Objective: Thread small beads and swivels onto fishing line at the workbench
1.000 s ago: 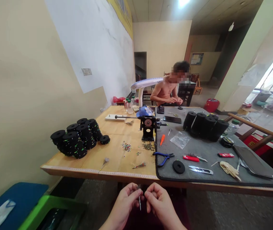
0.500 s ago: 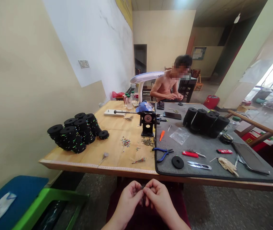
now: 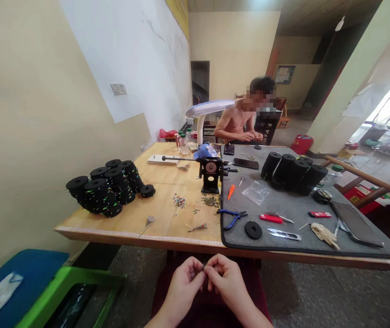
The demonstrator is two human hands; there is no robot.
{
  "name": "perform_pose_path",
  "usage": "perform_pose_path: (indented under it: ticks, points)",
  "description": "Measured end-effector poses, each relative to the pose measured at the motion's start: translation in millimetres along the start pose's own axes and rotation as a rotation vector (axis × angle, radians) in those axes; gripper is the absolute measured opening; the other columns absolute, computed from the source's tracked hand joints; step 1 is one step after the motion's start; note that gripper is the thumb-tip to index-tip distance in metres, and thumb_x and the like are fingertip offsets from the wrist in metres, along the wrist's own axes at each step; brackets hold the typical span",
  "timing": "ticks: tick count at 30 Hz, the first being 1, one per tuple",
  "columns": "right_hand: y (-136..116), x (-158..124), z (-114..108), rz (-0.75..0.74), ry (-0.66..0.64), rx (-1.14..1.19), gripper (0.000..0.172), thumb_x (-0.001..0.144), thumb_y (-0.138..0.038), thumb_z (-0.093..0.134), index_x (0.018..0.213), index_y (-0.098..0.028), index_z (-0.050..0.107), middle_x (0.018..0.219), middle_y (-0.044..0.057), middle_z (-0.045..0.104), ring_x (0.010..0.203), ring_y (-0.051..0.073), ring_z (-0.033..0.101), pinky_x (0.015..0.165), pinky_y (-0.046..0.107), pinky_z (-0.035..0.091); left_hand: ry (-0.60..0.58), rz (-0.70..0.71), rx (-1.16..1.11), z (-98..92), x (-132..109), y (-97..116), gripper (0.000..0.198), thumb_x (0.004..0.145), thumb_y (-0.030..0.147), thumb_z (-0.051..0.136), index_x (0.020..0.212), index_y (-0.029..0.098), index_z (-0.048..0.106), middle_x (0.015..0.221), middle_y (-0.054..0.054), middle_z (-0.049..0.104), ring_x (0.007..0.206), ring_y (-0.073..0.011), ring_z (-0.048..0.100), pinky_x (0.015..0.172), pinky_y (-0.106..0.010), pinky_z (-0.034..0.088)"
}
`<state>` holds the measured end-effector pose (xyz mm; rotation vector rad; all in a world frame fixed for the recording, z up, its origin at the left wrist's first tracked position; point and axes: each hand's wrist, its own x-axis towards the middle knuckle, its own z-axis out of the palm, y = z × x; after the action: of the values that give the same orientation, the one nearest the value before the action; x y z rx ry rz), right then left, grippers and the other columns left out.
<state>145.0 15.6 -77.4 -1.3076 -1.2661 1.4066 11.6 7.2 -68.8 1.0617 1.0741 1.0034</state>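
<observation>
My left hand [image 3: 188, 278] and my right hand [image 3: 224, 275] meet low in front of the table edge, above a dark red seat [image 3: 208, 314]. Both are closed, thumbs and fingertips pinched together and almost touching. Whatever sits between the fingertips is tiny and dark, too small to name. Just beyond them, on the table, lie a small bundle of thin stems [image 3: 200, 227], blue-handled pliers [image 3: 231, 218] and a black foam disc [image 3: 253, 230]. Thread snips [image 3: 283, 234] rest further right on the grey mat [image 3: 297, 246].
Stacked black foam spools [image 3: 114, 180] stand left, more black spools [image 3: 292, 171] right. A black winding device [image 3: 210, 175] and a lamp [image 3: 200, 130] occupy the middle. Small beads [image 3: 179, 201] lie on the wood. Another person [image 3: 239, 123] sits across. A green stool [image 3: 58, 282] stands lower left.
My hands stay pinched together in nearly the same place. The dark bit below the fingertips shows less now. The whole view has shifted very slightly.
</observation>
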Motion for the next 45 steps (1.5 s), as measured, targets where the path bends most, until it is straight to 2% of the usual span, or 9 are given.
perform_pose_path:
  ticks: [6, 11, 14, 20, 25, 31, 45]
  points:
    - [0, 0, 2, 0.022, 0.016, 0.049, 0.024, 0.072, -0.037, 0.063, 0.066, -0.018, 0.051, 0.037, -0.007, 0.050, 0.031, 0.005, 0.038, 0.035, 0.016, 0.027, 0.008, -0.051, -0.079, 2.9, 1, 0, 0.027, 0.071, 0.035, 0.071, 0.068, 0.016, 0.052, 0.059, 0.003, 0.055, 0.053, -0.0100, 0.051, 0.051, -0.022, 0.040]
    - [6, 3, 3, 0.078, -0.009, 0.196, 0.035, 0.069, -0.049, 0.065, 0.066, -0.019, 0.047, 0.035, -0.009, 0.049, 0.029, 0.005, 0.037, 0.033, 0.016, 0.025, -0.044, -0.214, -0.422, 1.0, 2, -4, 0.022, 0.070, 0.024, 0.074, 0.080, 0.016, 0.056, 0.070, 0.001, 0.061, 0.060, -0.0102, 0.057, 0.057, -0.022, 0.042]
    - [10, 4, 2, 0.118, -0.038, 0.258, 0.041, 0.066, -0.054, 0.066, 0.066, -0.019, 0.047, 0.037, -0.007, 0.051, 0.029, 0.005, 0.037, 0.033, 0.016, 0.022, -0.051, -0.276, -0.518, -1.7, 4, -9, 0.022, 0.071, 0.021, 0.074, 0.086, 0.015, 0.059, 0.075, 0.000, 0.062, 0.064, -0.0095, 0.058, 0.059, -0.021, 0.043]
    - [14, 6, 0, 0.173, -0.066, 0.282, 0.041, 0.065, -0.053, 0.068, 0.067, -0.017, 0.049, 0.039, -0.006, 0.055, 0.029, 0.003, 0.035, 0.033, 0.015, 0.020, -0.020, -0.293, -0.519, -3.2, 6, -16, 0.021, 0.069, 0.024, 0.076, 0.076, 0.013, 0.060, 0.067, 0.000, 0.060, 0.060, -0.0080, 0.055, 0.056, -0.020, 0.042]
    - [11, 0, 0, 0.217, -0.086, 0.232, 0.035, 0.070, -0.048, 0.064, 0.066, -0.017, 0.050, 0.036, -0.006, 0.053, 0.028, 0.003, 0.032, 0.032, 0.015, 0.017, 0.037, -0.286, -0.486, -2.9, 7, -15, 0.027, 0.063, 0.029, 0.080, 0.073, 0.014, 0.060, 0.063, 0.002, 0.057, 0.057, -0.0072, 0.051, 0.053, -0.019, 0.039]
    - [5, -7, 3, 0.222, -0.134, 0.233, 0.030, 0.071, -0.043, 0.063, 0.065, -0.017, 0.050, 0.037, -0.006, 0.053, 0.028, 0.003, 0.034, 0.032, 0.015, 0.020, 0.040, -0.261, -0.471, -3.9, 7, -14, 0.029, 0.061, 0.031, 0.080, 0.069, 0.014, 0.058, 0.060, 0.005, 0.052, 0.052, -0.0054, 0.043, 0.050, -0.019, 0.035]
    - [6, -7, 3, 0.241, -0.154, 0.291, 0.032, 0.069, -0.044, 0.065, 0.063, -0.017, 0.050, 0.037, -0.005, 0.053, 0.028, 0.003, 0.033, 0.031, 0.016, 0.019, 0.054, -0.217, -0.354, -2.7, 5, -12, 0.028, 0.064, 0.034, 0.077, 0.073, 0.015, 0.058, 0.060, 0.006, 0.050, 0.051, -0.0064, 0.040, 0.050, -0.021, 0.033]
